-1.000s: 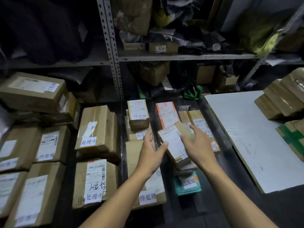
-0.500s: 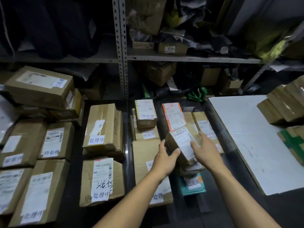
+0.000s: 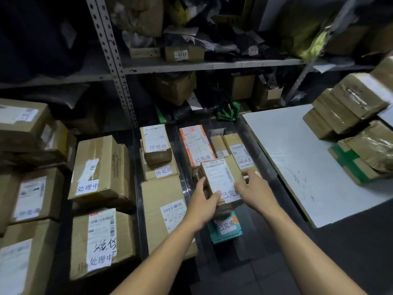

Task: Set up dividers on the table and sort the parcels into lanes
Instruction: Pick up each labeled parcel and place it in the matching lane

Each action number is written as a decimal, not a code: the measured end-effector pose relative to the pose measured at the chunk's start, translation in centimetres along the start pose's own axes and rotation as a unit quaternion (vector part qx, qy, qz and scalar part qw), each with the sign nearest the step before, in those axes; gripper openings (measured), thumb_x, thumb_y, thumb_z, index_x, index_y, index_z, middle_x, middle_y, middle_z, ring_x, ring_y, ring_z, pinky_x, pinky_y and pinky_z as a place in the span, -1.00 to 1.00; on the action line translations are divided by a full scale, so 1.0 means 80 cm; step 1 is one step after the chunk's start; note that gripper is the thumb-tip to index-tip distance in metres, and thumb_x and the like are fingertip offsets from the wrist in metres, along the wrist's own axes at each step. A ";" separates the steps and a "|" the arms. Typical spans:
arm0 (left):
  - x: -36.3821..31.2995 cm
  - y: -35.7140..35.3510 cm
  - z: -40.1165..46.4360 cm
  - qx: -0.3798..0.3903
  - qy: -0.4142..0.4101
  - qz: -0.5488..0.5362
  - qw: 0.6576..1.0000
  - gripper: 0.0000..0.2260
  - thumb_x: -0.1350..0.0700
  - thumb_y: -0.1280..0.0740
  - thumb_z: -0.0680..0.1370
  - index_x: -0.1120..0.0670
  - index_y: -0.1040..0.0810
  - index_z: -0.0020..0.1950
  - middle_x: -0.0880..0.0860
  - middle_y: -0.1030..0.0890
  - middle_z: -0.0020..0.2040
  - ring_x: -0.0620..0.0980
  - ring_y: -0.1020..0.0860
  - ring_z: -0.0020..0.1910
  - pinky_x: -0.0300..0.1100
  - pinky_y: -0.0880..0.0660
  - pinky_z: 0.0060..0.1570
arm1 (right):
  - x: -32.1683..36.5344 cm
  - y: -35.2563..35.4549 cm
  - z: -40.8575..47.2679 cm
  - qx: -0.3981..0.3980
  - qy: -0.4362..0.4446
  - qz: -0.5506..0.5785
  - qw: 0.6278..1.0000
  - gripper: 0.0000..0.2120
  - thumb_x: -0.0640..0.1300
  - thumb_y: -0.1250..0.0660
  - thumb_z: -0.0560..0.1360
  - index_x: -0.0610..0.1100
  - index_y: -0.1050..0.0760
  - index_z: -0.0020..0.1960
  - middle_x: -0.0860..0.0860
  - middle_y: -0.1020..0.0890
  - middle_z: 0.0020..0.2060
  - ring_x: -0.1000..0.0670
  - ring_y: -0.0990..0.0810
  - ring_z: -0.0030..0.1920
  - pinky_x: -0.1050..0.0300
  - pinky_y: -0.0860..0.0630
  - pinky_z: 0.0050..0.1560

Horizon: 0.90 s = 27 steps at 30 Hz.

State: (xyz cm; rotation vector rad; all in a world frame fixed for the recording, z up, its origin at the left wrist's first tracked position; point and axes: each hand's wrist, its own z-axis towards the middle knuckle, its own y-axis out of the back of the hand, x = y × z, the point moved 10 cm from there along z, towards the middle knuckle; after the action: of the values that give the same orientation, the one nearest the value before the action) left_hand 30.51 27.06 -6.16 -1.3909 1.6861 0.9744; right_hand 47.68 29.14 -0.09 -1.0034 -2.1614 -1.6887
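A small brown parcel with a white shipping label lies in the rightmost lane, on top of other parcels. My left hand grips its near-left edge and my right hand holds its right side. Beneath it lies a teal parcel, and an orange-labelled parcel lies beyond it. Clear upright dividers separate the lanes. The middle lane holds a large flat box and two stacked small boxes. The left lane holds two big cartons.
A white board lies on the table to the right, with taped brown parcels piled at its far right. More cartons are stacked at the far left. Metal shelving full of bags and boxes stands behind.
Both hands have brought the small parcel lower and nearer, onto the stack in the right lane; its label now faces up flatter. The camera has moved closer.
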 end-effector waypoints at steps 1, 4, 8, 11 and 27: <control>0.000 0.001 0.000 -0.004 0.000 0.001 1.000 -0.42 0.04 -0.33 0.58 -0.05 -0.18 0.55 -0.03 -0.51 0.37 -0.04 -0.51 0.29 0.02 -0.47 0.30 | 0.000 -0.001 0.001 0.006 0.003 -0.006 1.000 -0.58 -0.03 -0.26 0.53 -0.10 -0.39 0.37 -0.08 -0.63 0.18 -0.07 -0.64 0.07 -0.08 -0.60 0.09; -0.001 0.009 0.000 -0.023 -0.005 0.005 1.000 -0.44 0.06 -0.33 0.58 -0.04 -0.19 0.54 -0.03 -0.51 0.37 -0.04 -0.50 0.29 0.01 -0.47 0.29 | -0.002 -0.002 0.004 0.024 -0.002 -0.023 0.999 -0.56 -0.01 -0.27 0.53 -0.08 -0.38 0.38 -0.06 -0.63 0.18 -0.06 -0.63 0.06 -0.04 -0.60 0.06; -0.006 0.028 -0.002 -0.038 -0.018 -0.002 0.999 -0.46 0.04 -0.32 0.59 -0.09 -0.18 0.52 -0.12 -0.48 0.30 -0.13 -0.51 0.18 -0.13 -0.51 0.18 | 0.012 0.007 0.011 -0.001 0.007 -0.083 0.997 -0.51 0.06 -0.26 0.53 -0.10 -0.37 0.41 -0.09 -0.59 0.24 -0.12 -0.60 0.15 -0.01 -0.57 0.05; -0.018 0.063 -0.006 -0.072 -0.039 -0.014 0.997 -0.48 0.00 -0.32 0.59 -0.12 -0.21 0.51 -0.17 -0.42 0.27 -0.16 -0.48 0.21 -0.38 -0.43 -0.08 | 0.074 0.013 0.003 -0.091 0.116 -0.097 0.984 -0.51 0.09 -0.28 0.54 -0.09 -0.39 0.40 -0.08 -0.55 0.29 -0.12 -0.53 0.25 -0.06 -0.53 0.18; 0.057 0.485 -0.147 -0.384 -0.055 -0.042 0.921 -0.73 0.10 -0.33 0.58 -0.08 -0.47 0.27 -0.11 -0.54 0.15 -0.19 -0.53 0.10 -0.30 -0.42 0.06 | 0.417 -0.305 -0.154 0.117 0.432 -0.034 0.893 -0.53 0.06 -0.29 0.57 -0.01 -0.35 0.44 0.07 -0.54 0.30 0.06 -0.55 0.20 0.15 -0.45 0.14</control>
State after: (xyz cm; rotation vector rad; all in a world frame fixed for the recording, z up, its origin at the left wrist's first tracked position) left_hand -9.25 19.54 -1.06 -1.8228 1.1742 1.7384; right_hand 4.74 27.73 3.47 -0.0473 -1.7115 -1.4387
